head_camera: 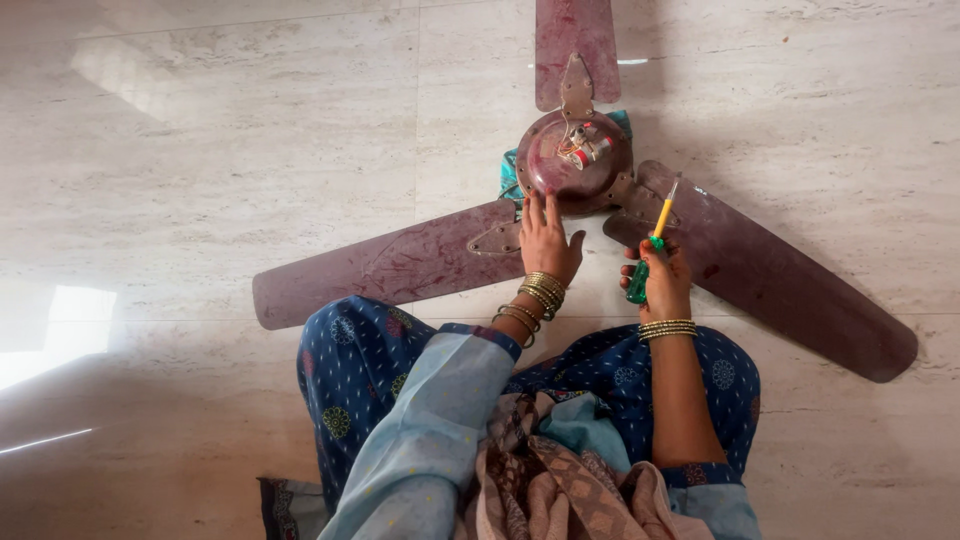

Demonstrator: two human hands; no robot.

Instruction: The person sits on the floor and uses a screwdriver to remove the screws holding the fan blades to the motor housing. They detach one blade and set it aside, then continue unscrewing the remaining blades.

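On the marble floor (220,150), just beyond both hands, lies a maroon ceiling fan (575,160). The left hand (547,240) rests open, fingers spread, on its motor housing. The right hand (663,280) grips a green-handled screwdriver (650,250), tip toward a blade bracket (645,200).

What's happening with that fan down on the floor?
A person sits on a pale stone floor with a dark red ceiling fan lying in front of them. The left hand rests flat on the fan near the motor housing, where a blade joins. The right hand grips a screwdriver with a green and yellow handle, its tip pointing at the bracket of the right-hand blade. Some wiring shows on top of the housing.
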